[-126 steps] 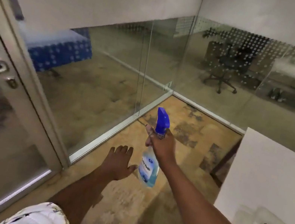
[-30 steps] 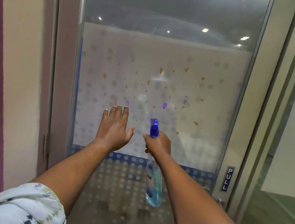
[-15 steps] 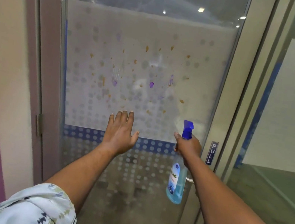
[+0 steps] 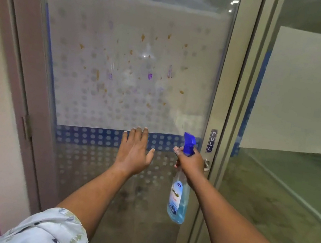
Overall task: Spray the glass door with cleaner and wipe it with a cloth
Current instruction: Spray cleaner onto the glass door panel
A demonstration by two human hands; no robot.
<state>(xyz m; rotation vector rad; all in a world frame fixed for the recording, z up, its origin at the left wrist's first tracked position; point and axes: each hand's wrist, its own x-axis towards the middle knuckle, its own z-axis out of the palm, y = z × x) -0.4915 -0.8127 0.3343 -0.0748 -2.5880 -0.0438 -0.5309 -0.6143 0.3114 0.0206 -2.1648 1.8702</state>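
The glass door (image 4: pixel 125 50) stands shut right in front of the person, framed in pale metal, its pane frosted with rows of dots and crossed low down by a blue band (image 4: pixel 88 135). Orange and purple spots (image 4: pixel 150 76) are scattered over the frosted middle of the pane, some with thin runs trailing down from them. The left hand (image 4: pixel 134 153) is held out flat and open toward the glass, fingers together and pointing up, the fingertips reaching the blue band; it holds nothing, and I cannot tell whether the palm actually touches the pane. The right hand (image 4: pixel 189 163) is closed around the neck of a spray bottle (image 4: pixel 178 197), one finger stretched out to the left near the trigger. The bottle hangs upright below the fist, blue liquid inside and a blue nozzle on top, close to the right edge of the pane. Just right of that hand, on the door frame, sit a small "PULL" sign (image 4: pixel 212 140) and a metal lock (image 4: pixel 207 165). Patterned short sleeves (image 4: pixel 50 230) show at the bottom.
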